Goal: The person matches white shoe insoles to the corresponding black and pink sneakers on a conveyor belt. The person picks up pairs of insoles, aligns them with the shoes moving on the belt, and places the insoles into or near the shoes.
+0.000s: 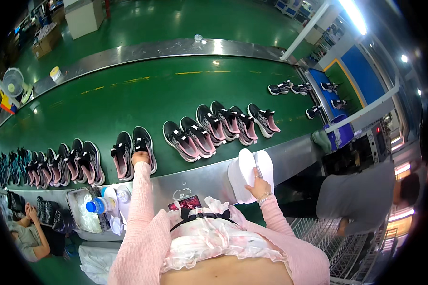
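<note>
My left hand (140,157) is at the opening of a black sneaker (143,137) with a pink lining, its fingers curled in and partly hidden. The shoe stands on the green conveyor belt, and a matching sneaker (122,154) sits close to its left. At the belt's near metal edge, my right hand (259,187) grips a stack of white insoles (242,173). One finger stretches up between the two columns of the stack, and a beaded bracelet circles the wrist.
Several more black and pink sneakers (218,124) stand along the belt. A phone (185,203), white insoles (123,197) and a blue-capped bottle (100,205) lie on the near ledge. A person in grey (356,197) bends at the right by wire racks; another person (28,237) sits at left.
</note>
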### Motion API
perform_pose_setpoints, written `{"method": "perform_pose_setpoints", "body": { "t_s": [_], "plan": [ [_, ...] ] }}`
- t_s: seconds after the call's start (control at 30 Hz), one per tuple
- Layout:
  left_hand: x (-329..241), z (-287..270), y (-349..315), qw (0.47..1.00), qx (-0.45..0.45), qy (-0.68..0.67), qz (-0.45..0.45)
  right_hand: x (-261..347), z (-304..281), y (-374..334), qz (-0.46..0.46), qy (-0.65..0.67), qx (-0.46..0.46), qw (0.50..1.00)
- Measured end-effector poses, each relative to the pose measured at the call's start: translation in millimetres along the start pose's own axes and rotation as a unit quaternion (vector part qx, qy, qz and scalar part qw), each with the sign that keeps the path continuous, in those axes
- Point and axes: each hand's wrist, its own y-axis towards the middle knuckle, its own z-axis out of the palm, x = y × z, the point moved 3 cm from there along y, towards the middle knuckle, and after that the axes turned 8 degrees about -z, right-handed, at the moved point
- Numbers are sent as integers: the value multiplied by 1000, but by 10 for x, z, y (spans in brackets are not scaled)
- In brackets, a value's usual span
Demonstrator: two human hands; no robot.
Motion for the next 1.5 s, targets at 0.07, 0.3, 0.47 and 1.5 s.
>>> {"method": "perform_pose_setpoints", "body": {
  "t_s": [0.07,0.3,0.47,1.5],
  "plan": [
    [-280,-144,-274,961,6,251,113,7,-86,37,-8,-7,-10,1000],
    [-683,-2540,-1390,806,-518,70,277,898,-228,709,-308,-1,-73,949],
    [788,-3739,-1099,881,-430,194,45,1497,-201,1152,-431,-186,-28,883],
    [-873,1038,-251,954,84,203,205,2264,1194,2129,-196,108,-87,971]
  ]
}}
